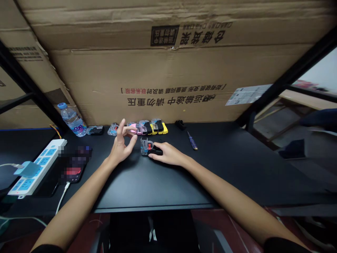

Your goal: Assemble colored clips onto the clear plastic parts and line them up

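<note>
My right hand point(168, 154) rests on the black desk point(163, 186) with its fingers closed on a small black part point(155, 151) joined to a clear plastic piece with a red inner part point(145, 145). My left hand point(121, 144) is raised just left of that piece, fingers spread and holding nothing. Behind both hands stands a row of similar small devices point(147, 128) in clear, pink, black and yellow, lined up against the cardboard.
A blue-handled screwdriver point(192, 140) lies right of my hands. A water bottle point(72, 120), a white and blue power strip point(37, 165) and a phone point(73, 168) on a cable sit at the left. Large cardboard boxes point(168, 70) wall off the back.
</note>
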The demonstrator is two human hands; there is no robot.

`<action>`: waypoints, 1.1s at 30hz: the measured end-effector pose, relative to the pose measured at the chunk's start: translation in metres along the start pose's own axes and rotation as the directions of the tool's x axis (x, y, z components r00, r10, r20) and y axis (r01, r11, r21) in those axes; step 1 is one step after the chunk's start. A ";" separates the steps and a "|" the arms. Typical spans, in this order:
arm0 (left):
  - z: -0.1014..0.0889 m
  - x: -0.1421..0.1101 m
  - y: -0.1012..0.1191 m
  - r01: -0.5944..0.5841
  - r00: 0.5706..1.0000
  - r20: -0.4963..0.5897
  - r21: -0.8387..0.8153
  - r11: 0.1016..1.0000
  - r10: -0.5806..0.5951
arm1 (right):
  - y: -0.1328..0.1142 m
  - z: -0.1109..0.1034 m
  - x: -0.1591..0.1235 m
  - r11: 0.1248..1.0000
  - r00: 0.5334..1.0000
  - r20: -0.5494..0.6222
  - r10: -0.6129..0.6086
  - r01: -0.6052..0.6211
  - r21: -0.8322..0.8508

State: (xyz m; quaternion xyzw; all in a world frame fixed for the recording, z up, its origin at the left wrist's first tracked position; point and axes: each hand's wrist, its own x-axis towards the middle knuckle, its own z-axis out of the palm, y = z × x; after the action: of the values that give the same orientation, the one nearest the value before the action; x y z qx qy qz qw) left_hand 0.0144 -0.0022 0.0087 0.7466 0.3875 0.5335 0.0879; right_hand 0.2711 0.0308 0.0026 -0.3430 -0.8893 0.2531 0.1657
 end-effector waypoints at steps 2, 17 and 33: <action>0.002 -0.002 0.000 -0.091 0.996 0.005 -0.011 0.996 0.091 | 0.001 0.000 0.000 1.000 1.000 -0.006 -0.009 0.010 0.023; 0.001 -0.002 0.005 -0.062 0.987 0.149 0.042 0.997 0.055 | 0.003 0.001 -0.001 0.985 0.992 -0.119 -0.034 0.053 0.162; 0.008 -0.007 -0.001 0.266 0.890 0.402 -0.077 0.961 -0.214 | 0.008 0.005 0.010 0.706 0.950 -0.202 0.238 -0.026 0.708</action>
State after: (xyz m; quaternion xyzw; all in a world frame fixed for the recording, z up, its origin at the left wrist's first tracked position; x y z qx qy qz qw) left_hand 0.0203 -0.0042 -0.0003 0.7767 0.4162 0.3834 0.2768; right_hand 0.2658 0.0416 -0.0045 -0.3503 -0.6683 0.5298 0.3872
